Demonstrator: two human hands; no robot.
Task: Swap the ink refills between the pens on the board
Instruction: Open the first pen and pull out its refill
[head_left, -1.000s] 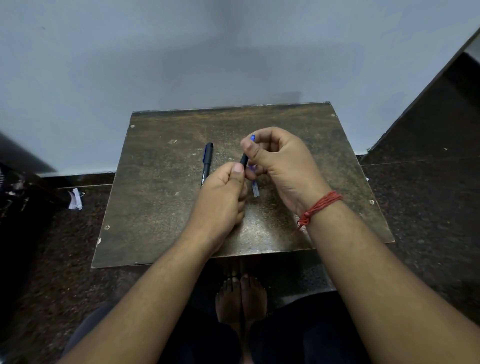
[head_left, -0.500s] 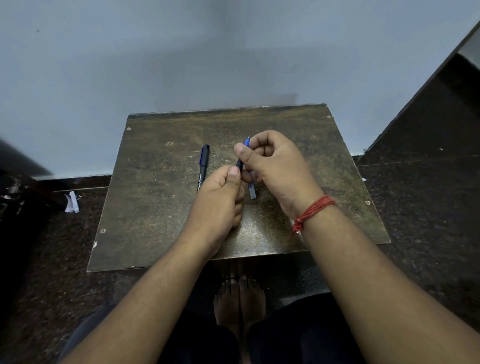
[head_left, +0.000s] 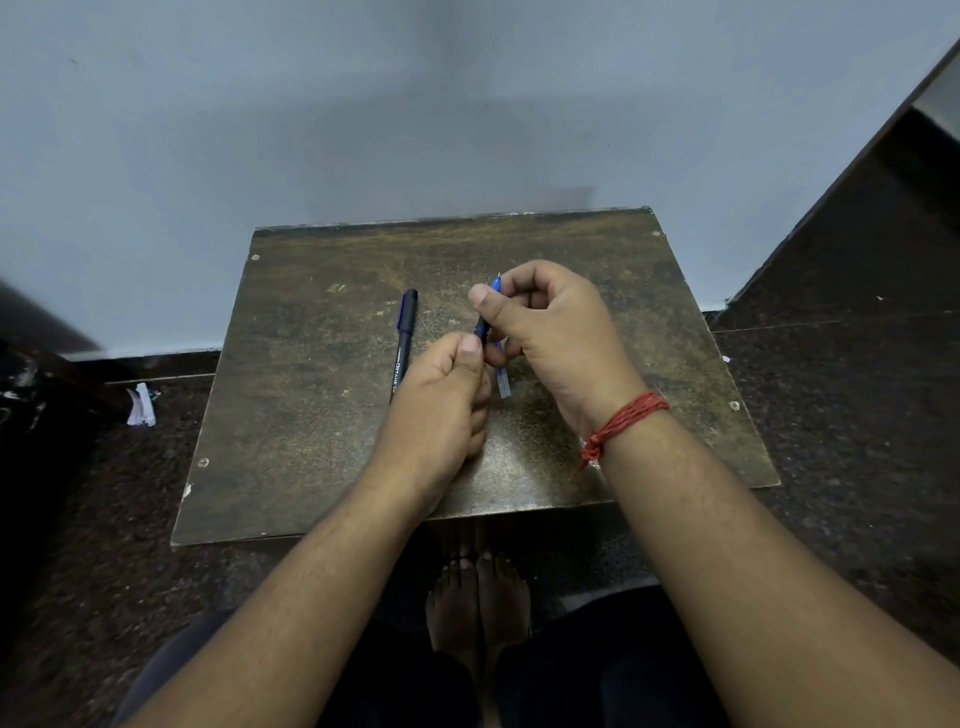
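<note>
A worn brown board (head_left: 311, 426) lies on the dark floor against the wall. On it, left of my hands, rests a capped black pen (head_left: 404, 340) with white lettering. Both hands hold a second, dark blue pen (head_left: 483, 327) above the board's middle. My left hand (head_left: 441, 400) grips its lower end in curled fingers. My right hand (head_left: 550, 332) pinches its upper end, where a blue tip (head_left: 497, 285) sticks out past the fingers. A pale, translucent piece (head_left: 503, 383), perhaps a cap or a refill, lies on the board just under my right hand.
A grey wall rises right behind the board. A dark stone step or ledge (head_left: 857, 249) stands at the right. A scrap of white paper (head_left: 140, 408) lies on the floor at the left. My bare feet (head_left: 478, 608) show below the board's front edge.
The view has shifted slightly. Both hands stay on the blue pen; my right thumb and fingers have shifted a little along its upper end. The black pen has not moved.
</note>
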